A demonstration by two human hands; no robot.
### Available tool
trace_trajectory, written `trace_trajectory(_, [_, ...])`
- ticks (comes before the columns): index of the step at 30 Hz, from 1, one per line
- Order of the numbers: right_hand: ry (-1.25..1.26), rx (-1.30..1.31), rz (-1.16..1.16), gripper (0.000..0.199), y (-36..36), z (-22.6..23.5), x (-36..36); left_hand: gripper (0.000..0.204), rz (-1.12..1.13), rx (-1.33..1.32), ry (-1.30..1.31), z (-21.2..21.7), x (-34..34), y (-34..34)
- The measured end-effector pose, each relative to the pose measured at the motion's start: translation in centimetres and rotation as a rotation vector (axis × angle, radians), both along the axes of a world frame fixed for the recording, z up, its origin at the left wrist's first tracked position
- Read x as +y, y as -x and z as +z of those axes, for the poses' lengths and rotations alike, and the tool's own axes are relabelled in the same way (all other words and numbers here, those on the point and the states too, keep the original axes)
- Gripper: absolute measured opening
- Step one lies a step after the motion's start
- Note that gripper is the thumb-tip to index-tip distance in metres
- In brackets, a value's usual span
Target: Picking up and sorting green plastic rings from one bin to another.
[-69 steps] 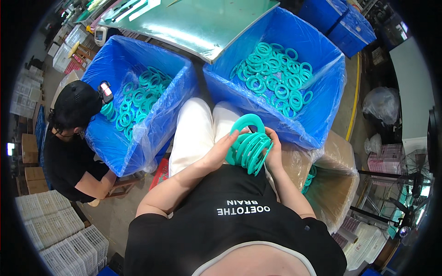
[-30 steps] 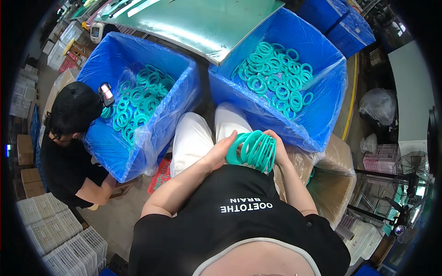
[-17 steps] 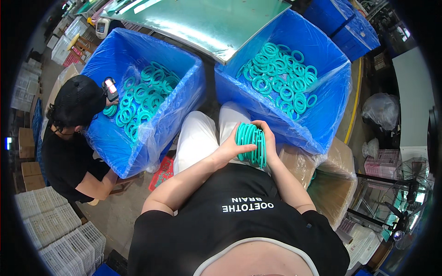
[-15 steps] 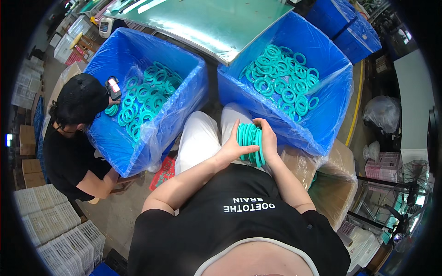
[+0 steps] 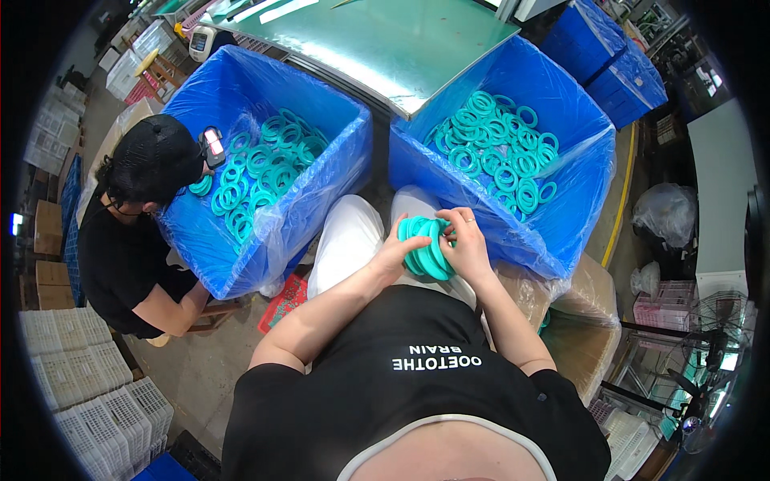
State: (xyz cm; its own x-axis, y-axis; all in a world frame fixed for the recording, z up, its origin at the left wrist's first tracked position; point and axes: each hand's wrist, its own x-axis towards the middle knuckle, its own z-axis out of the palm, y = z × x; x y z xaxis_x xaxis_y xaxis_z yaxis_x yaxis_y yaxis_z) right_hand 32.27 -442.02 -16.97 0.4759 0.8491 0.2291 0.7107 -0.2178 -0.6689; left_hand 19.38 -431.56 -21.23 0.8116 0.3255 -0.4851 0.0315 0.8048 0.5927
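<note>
Over my lap I hold a stack of teal rings (image 5: 423, 247). My left hand (image 5: 393, 250) is closed around the stack's left side, its thumb across the near faces. On the right side, my right hand (image 5: 467, 244) grips the rings with bent fingers; its fingertips reach in at the stack's upper edge. The stack is tilted so the ring faces show partly. Just beyond my hands stands a blue lined bin (image 5: 513, 240) with many loose teal rings (image 5: 501, 152) inside.
At the left, a second blue lined bin (image 5: 321, 192) holds more rings; a person (image 5: 136, 240) in a black cap reaches into it. A green-topped table (image 5: 377, 48) lies ahead. An open carton (image 5: 581, 345) is by my right arm, a red tray (image 5: 285, 303) on the floor, white crates (image 5: 112, 425) lower left.
The ring stack has turned from nearly edge-on to showing more of its faces. My right hand has shifted from flat along its side to bent fingers at the top.
</note>
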Motion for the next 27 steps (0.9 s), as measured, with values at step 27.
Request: trace_trajectory(27, [-0.301, 1.439, -0.228, 0.079, -1.6, -0.2, -3.0, 0.029, 0.091, 0.003, -1.346, 8.8, 2.2, 3.3])
